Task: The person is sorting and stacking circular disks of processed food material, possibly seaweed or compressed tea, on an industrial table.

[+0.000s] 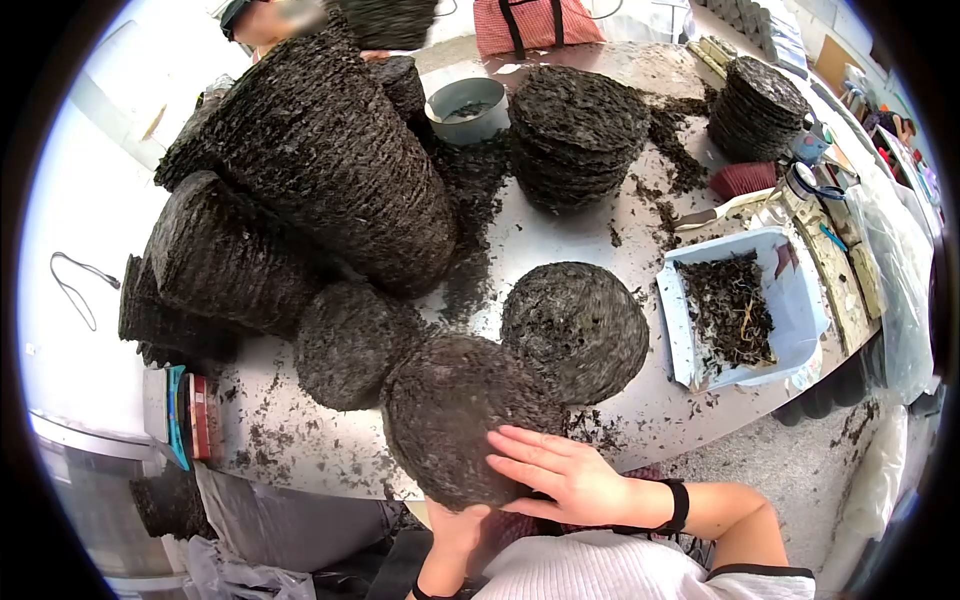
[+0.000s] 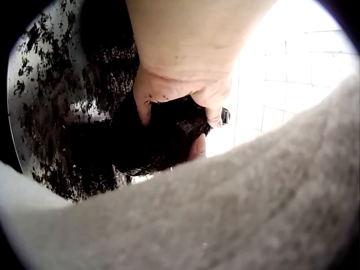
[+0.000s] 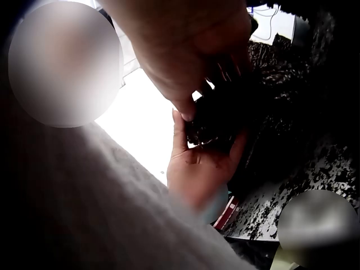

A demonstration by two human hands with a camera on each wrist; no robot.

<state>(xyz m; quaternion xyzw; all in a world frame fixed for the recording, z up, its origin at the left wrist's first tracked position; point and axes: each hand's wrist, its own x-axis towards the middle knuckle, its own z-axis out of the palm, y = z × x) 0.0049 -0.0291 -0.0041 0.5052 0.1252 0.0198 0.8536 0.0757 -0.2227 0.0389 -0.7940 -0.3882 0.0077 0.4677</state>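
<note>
Dark disc (image 1: 450, 415), dark scraps (image 1: 728, 300) in blue tub (image 1: 800, 315)

Table (image 1: 530, 235): smooth, slightly glossy. Disc (image 1: 450, 410) at near edge: rough, matt, fibrous. Tub (image 1: 800, 310) at right edge: smooth plastic. Bag (image 1: 537, 25) beyond far edge: woven-looking, matt.

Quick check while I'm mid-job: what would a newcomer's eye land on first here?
First, the big dark stack of round, flaky layers, tilted at the head view's left. Then the dark disc by the near edge of the table, right hand resting on top, left hand holding its rim. The pale blue bin of dark scraps stands out on the right.
</note>
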